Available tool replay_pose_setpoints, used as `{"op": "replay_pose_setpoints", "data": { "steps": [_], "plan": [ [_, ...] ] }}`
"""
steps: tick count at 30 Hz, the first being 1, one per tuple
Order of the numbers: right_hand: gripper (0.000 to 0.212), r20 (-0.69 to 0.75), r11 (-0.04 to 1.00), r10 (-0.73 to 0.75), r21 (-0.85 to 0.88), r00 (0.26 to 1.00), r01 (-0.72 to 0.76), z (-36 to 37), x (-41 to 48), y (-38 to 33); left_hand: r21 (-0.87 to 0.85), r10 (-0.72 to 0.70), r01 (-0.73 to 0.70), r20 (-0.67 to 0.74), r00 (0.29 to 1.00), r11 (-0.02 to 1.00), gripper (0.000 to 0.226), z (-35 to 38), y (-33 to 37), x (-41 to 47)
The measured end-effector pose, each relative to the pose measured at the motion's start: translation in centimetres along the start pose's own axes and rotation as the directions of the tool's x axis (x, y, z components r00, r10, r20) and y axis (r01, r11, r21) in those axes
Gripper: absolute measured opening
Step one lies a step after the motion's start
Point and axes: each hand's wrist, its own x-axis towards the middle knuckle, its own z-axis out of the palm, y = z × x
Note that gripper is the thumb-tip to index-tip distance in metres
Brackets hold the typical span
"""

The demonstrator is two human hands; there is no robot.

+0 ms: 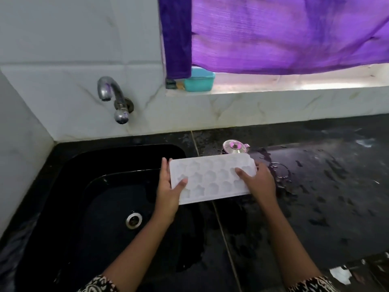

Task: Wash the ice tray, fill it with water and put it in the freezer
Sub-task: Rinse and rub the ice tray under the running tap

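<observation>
Grips white ice tray (212,178) at both short ends. Left hand (170,192): thumb curled over near-left edge, fingers round left end. Right hand (260,182): thumb pressed on right-end cavities, fingers round that end. Holds tray cavities-up above right rim of black sink (84,186) and wet dark countertop (315,197), just in front of small steel pot (234,146).

Both forearms are reaching forward from the near edge. The left hand (168,187) is gripping the ice tray (212,175) at its left end, the right hand (261,183) at its right end, with both thumbs lying on top.
</observation>
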Motion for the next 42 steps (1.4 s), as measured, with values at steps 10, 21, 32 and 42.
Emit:
{"op": "replay_pose_setpoints", "data": {
  "steps": [10, 21, 32, 42],
  "plan": [
    [0.057, 0.277, 0.976, -0.167, 0.184, 0.946, 0.118, 11.9, -4.7, -13.0, -0.455, -0.358, 0.31, -0.022, 0.933, 0.835, 0.045, -16.6, 7.4, 1.0],
    [0.064, 0.472, 0.998, -0.056, 0.051, 0.88, 0.036, 23.3, -4.8, -18.0, -0.512, -0.47, 0.413, 0.02, 0.882, 0.753, 0.052, -27.7, 5.5, 5.1],
    [0.058, 0.6, 0.795, 0.043, 0.463, 0.799, -0.391, 29.9, 2.6, -27.3, -0.583, -0.444, 0.395, 0.064, 0.894, 0.71, 0.049, -28.8, 1.1, 7.4],
    [0.042, 0.721, 0.734, -0.007, 0.474, 0.693, -0.486, 29.9, 6.3, -28.7, -0.634, -0.405, 0.355, 0.071, 0.911, 0.687, 0.052, -29.3, -0.2, 7.3]
  ]
}}
